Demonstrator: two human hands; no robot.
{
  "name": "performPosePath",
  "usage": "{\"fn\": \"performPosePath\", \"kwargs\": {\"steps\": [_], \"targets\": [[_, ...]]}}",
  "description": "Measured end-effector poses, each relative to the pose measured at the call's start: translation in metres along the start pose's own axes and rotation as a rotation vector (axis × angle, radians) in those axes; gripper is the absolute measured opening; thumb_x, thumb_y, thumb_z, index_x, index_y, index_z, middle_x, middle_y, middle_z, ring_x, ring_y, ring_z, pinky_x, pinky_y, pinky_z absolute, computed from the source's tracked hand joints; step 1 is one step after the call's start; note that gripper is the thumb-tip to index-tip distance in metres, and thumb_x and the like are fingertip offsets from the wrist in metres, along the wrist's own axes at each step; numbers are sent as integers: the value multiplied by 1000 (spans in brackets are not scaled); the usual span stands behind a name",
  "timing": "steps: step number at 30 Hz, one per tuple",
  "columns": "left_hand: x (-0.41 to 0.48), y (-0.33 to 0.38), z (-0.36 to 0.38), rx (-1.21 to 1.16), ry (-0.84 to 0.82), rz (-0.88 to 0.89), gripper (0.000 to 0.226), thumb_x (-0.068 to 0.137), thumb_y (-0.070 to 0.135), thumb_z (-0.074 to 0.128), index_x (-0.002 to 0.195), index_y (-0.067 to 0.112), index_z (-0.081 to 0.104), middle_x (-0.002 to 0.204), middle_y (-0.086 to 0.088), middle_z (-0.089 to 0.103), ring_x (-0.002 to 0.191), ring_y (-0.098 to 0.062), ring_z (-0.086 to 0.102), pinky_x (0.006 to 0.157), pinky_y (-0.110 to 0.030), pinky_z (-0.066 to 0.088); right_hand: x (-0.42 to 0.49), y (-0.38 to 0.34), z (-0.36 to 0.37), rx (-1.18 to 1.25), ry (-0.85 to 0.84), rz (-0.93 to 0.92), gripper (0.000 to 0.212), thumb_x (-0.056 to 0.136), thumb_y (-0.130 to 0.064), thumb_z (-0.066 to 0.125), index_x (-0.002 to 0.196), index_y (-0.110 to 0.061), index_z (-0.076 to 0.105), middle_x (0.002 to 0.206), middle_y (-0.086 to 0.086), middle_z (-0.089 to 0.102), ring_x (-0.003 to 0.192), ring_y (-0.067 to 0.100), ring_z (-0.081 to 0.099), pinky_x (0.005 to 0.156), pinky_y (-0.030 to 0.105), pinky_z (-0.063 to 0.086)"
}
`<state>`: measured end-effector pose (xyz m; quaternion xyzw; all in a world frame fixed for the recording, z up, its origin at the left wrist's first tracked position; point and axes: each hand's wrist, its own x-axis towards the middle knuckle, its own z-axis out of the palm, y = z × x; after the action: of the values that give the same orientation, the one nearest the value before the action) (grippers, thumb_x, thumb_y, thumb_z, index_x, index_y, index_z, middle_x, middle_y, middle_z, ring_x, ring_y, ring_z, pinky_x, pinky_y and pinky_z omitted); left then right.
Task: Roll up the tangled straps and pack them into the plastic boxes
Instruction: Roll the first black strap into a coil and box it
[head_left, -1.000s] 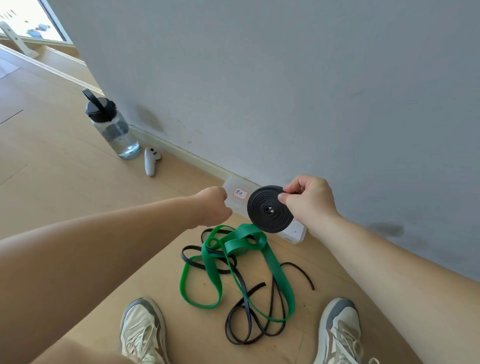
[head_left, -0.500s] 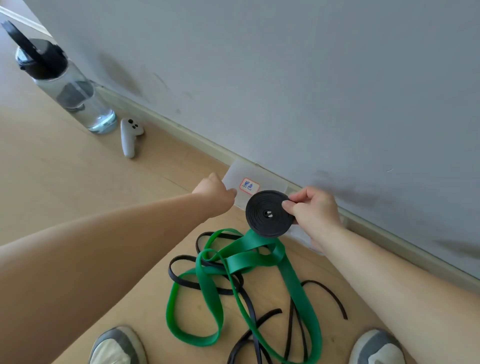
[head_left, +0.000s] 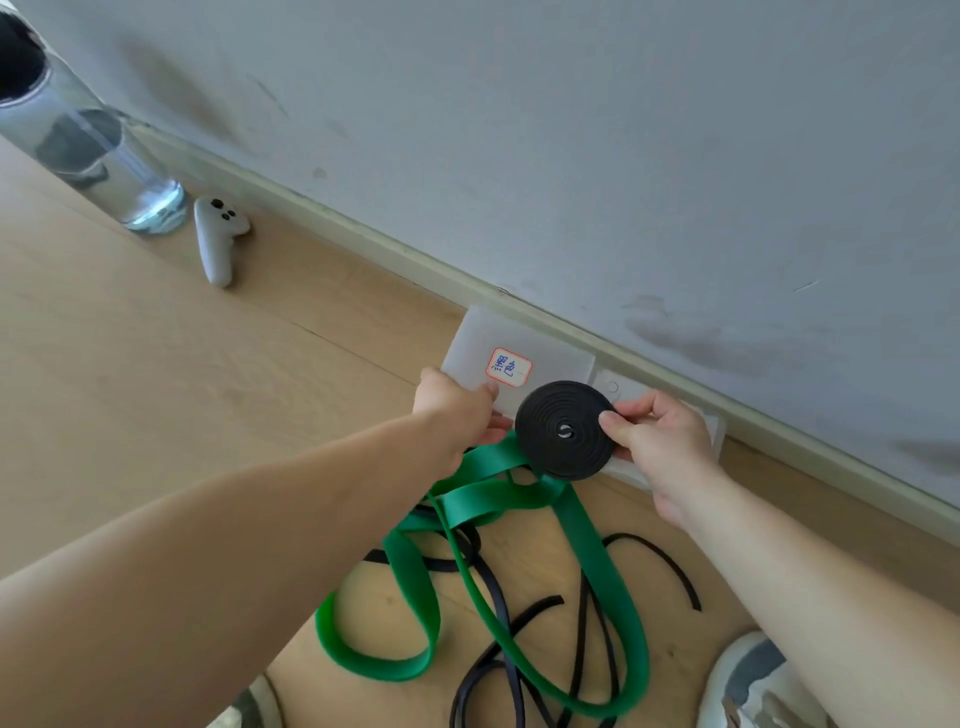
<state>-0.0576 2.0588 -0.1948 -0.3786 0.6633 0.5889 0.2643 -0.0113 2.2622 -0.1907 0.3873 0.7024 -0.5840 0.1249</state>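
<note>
Now we are packing: right hand (head_left: 660, 436) pinching the rolled black strap (head_left: 563, 430) beside the labelled plastic box (head_left: 561, 358), left hand (head_left: 454, 410) gripping its near edge; opening it is likely coming next.

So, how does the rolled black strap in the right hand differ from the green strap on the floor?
The rolled black strap is wound into a tight flat disc; the bright green strap sprawls in loose, tangled loops. The rolled black strap is pinched at its edge by the right hand, off the wooden floor; the bright green strap lies on that floor. Both are flat bands.
</note>
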Motion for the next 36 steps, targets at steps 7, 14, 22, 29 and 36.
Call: {"fn": "performPosePath", "kwargs": {"steps": [7, 14, 22, 29, 36], "targets": [[-20, -37, -15, -30, 39, 4, 35, 92, 23, 73, 122, 15, 54, 97, -13, 74, 66, -17, 73, 59, -29, 63, -19, 3, -2, -82, -90, -80, 11, 88, 0, 76, 87, -5, 67, 88, 2, 76, 81, 9, 70, 68, 15, 49], [0, -15, -7, -69, -26, -2, 28, 93, 5, 66, 116, 20, 60, 101, -9, 78, 70, -19, 79, 52, -28, 49, -2, -15, 12, -41, -66, -145, 19, 87, 0, 77, 80, -12, 65, 88, -3, 77, 82, 3, 70, 74, 12, 47], [6, 0, 6, -121, 23, -2, 46, 86, 18, 82, 123, 23, 56, 100, -9, 77, 71, -25, 78, 33, -17, 35, 4, -13, 20, -14, -43, -140, 27, 87, 3, 76, 75, -17, 62, 93, 1, 77, 89, 13, 72, 82, 17, 49], [-10, -35, -14, 4, 16, -32, 40, 86, 26, 82, 116, 25, 56, 99, -9, 75, 57, -15, 56, 44, -23, 43, -17, -5, 15, -26, -66, -100, 13, 88, -2, 77, 85, -9, 67, 86, -3, 76, 70, -5, 68, 63, 8, 45], [-5, -32, -21, -78, 59, 4, 53, 85, 26, 81, 128, 27, 50, 99, -11, 74, 54, -15, 56, 40, -20, 42, -17, -10, 25, -42, -73, -115, 21, 86, -2, 79, 77, -17, 68, 93, 4, 79, 93, 16, 74, 90, 27, 53]]}}
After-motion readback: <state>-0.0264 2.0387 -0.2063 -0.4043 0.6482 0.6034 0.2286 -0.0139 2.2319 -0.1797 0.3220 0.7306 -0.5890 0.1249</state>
